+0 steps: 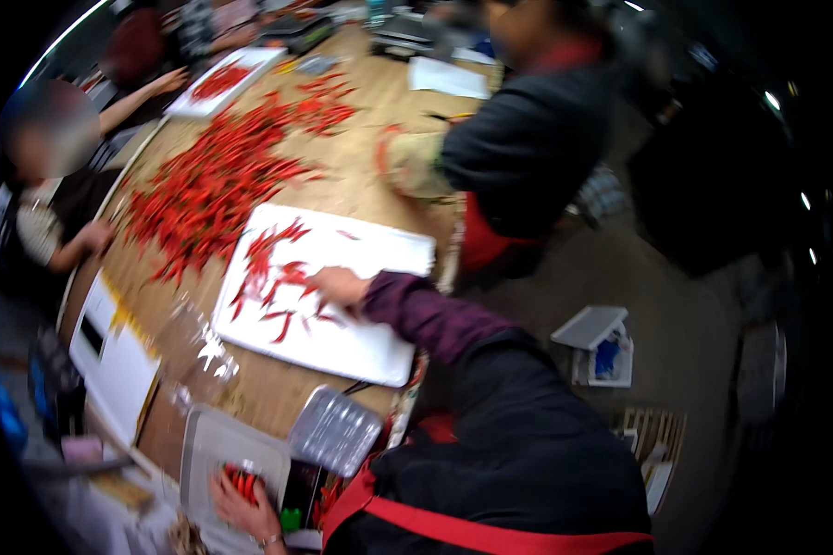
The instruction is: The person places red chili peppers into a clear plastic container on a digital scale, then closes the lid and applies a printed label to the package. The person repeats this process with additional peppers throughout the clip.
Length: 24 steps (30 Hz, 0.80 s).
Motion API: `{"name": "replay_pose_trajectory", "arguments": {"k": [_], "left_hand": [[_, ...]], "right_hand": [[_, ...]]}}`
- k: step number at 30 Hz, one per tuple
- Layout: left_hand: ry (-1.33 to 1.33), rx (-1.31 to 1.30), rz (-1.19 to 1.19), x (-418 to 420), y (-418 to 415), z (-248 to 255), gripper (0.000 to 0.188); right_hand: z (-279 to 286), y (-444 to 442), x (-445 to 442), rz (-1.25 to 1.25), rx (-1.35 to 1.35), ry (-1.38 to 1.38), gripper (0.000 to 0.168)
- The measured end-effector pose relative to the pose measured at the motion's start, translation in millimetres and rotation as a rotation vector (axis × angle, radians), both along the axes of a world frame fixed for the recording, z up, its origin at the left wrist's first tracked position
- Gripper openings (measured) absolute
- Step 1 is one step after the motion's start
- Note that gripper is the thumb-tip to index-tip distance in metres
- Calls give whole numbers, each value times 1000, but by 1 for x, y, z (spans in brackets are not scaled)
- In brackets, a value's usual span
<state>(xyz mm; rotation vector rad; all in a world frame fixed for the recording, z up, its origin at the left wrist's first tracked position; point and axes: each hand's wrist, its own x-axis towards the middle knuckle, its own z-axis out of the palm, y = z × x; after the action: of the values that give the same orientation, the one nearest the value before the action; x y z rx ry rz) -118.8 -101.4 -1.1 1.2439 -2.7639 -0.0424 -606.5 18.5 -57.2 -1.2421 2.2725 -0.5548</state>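
My left hand (246,510), a bracelet at its wrist, holds a small bunch of red chilli peppers (243,483) between thumb and fingers. Around it is a shallow, translucent plastic tray (201,444). My right hand (340,288), in a purple sleeve, reaches over a white rectangular tray (361,354). Its fingertips are at loose red chillies (291,274) lying there; blur hides whether they pinch any. Next to the left-hand tray stands a clear plastic container (337,427). Beyond the white tray spreads a large heap of red chillies (208,180) on the wooden table (361,90).
A gloved co-worker (527,132) stands close on the right at the table edge. Across sits another person (48,173). A second white tray (219,83) holds chillies. Clear plastic (201,354) and a white box (114,361) lie on the left. An open foam box (604,357) is on the floor.
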Motion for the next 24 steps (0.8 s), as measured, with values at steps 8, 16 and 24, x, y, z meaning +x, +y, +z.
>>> {"name": "replay_pose_trajectory", "arguments": {"k": [8,16,24], "left_hand": [[-30,-16,30,-9,12,28,75],[73,-17,-56,2,-2,6,78],[98,58,-1,-13,20,31,78]], "right_hand": [[9,-25,44,-52,112,75,22],[-15,-17,52,-166,0,128,22],[33,47,35,-574,-345,-292,29]]}}
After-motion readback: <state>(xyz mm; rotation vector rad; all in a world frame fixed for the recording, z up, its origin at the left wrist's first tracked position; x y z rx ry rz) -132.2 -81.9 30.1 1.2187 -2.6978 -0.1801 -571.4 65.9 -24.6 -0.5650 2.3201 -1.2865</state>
